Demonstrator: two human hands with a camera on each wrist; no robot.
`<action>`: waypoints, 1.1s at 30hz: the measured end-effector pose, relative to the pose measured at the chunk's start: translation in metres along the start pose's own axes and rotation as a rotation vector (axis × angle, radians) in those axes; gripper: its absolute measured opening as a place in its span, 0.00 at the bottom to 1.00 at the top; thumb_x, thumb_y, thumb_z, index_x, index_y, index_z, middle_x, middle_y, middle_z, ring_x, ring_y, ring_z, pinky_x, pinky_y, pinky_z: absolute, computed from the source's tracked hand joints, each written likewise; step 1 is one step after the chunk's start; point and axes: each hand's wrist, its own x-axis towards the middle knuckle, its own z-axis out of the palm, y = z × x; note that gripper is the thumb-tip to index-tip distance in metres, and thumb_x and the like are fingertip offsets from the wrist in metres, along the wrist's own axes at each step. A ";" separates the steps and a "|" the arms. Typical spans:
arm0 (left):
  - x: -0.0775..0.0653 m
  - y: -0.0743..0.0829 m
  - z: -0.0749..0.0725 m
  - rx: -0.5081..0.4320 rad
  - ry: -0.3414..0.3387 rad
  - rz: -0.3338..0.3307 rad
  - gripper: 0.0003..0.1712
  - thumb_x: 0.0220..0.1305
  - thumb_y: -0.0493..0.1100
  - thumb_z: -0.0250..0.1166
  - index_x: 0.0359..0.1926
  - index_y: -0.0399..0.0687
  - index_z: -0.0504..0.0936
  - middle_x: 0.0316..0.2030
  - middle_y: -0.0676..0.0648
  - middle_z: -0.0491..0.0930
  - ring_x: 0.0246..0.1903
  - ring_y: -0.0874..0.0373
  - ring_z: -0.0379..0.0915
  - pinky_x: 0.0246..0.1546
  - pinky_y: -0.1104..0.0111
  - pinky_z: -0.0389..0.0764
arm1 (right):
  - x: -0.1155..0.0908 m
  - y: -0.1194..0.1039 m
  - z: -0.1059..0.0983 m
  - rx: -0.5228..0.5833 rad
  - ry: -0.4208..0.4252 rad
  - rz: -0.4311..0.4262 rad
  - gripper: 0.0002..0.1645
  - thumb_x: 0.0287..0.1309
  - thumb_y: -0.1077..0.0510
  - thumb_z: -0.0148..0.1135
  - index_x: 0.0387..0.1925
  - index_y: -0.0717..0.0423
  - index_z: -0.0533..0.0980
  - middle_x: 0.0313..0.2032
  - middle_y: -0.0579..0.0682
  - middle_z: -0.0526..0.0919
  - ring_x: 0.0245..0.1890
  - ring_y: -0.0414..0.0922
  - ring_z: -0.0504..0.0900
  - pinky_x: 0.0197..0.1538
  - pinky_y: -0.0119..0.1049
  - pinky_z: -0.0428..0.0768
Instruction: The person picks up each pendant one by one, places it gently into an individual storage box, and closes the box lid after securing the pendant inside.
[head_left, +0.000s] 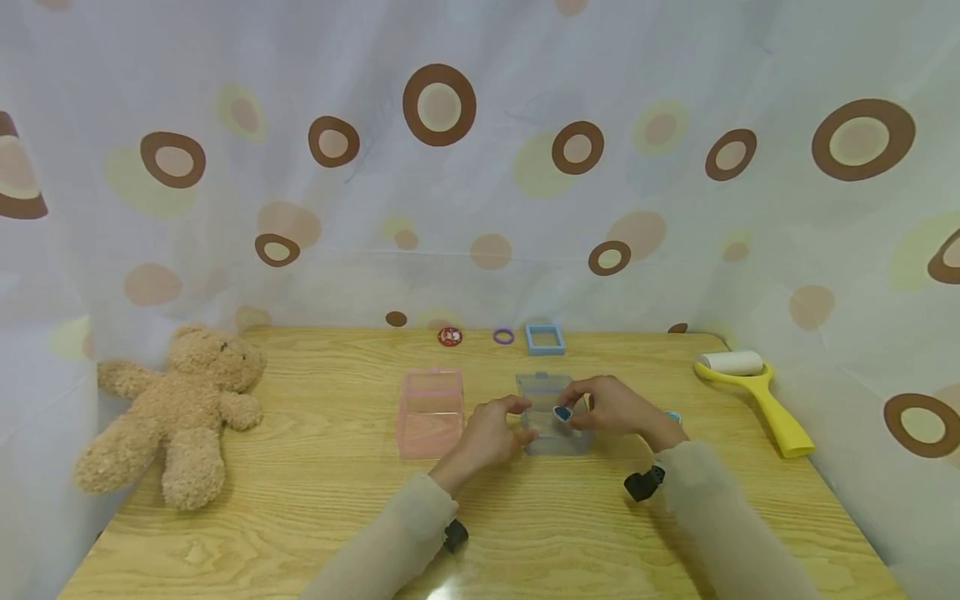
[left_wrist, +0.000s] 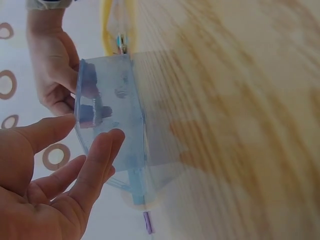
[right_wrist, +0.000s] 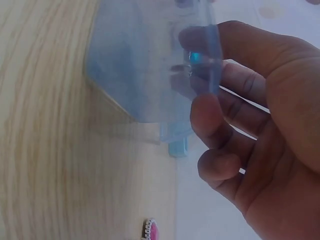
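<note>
A clear blue plastic box [head_left: 555, 447] lies on the wooden table between both hands. My right hand [head_left: 611, 406] pinches a small dark blue piece with a white edge [head_left: 562, 413] between thumb and fingers, over the box's right part. Through the translucent wall [right_wrist: 130, 60] in the right wrist view, the piece shows only as a teal glint. My left hand [head_left: 491, 429] is at the box's left side, fingers loosely bent and spread. Its thumb and fingertips come close to the rim and side wall in the left wrist view.
Left of the box lies a clear pink divided box [head_left: 406, 417]. Behind are a red round badge [head_left: 450, 337], a purple ring [head_left: 503, 342] and a light blue square frame [head_left: 546, 351]. A teddy bear [head_left: 191, 392] lies left; a yellow-handled lint roller [head_left: 780, 417] lies right. A patterned curtain [head_left: 480, 200] hangs behind.
</note>
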 end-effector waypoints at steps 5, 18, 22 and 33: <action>-0.001 0.000 0.000 0.000 -0.010 0.003 0.25 0.63 0.47 0.70 0.60 0.46 0.80 0.58 0.45 0.82 0.63 0.45 0.74 0.63 0.53 0.75 | 0.002 -0.003 0.005 -0.045 -0.033 -0.025 0.13 0.57 0.55 0.71 0.45 0.47 0.84 0.42 0.44 0.87 0.36 0.45 0.83 0.35 0.32 0.78; 0.002 0.000 -0.001 -0.007 -0.007 0.005 0.25 0.63 0.46 0.70 0.60 0.45 0.80 0.57 0.44 0.83 0.62 0.45 0.74 0.63 0.53 0.75 | 0.007 -0.005 0.010 -0.134 -0.051 -0.038 0.14 0.53 0.57 0.74 0.43 0.47 0.86 0.42 0.43 0.88 0.45 0.46 0.86 0.49 0.46 0.84; 0.001 0.000 -0.001 -0.005 -0.010 0.005 0.25 0.63 0.46 0.70 0.60 0.46 0.80 0.57 0.44 0.82 0.63 0.45 0.74 0.63 0.53 0.75 | 0.008 -0.005 0.011 -0.132 -0.052 -0.039 0.13 0.53 0.58 0.74 0.43 0.47 0.85 0.42 0.44 0.89 0.45 0.47 0.86 0.49 0.46 0.84; 0.001 0.000 -0.001 0.015 -0.007 0.007 0.25 0.62 0.47 0.71 0.60 0.47 0.80 0.58 0.45 0.82 0.63 0.46 0.74 0.63 0.54 0.75 | 0.002 -0.008 0.004 -0.100 -0.033 0.001 0.14 0.57 0.54 0.72 0.46 0.51 0.85 0.43 0.46 0.88 0.44 0.49 0.85 0.46 0.44 0.83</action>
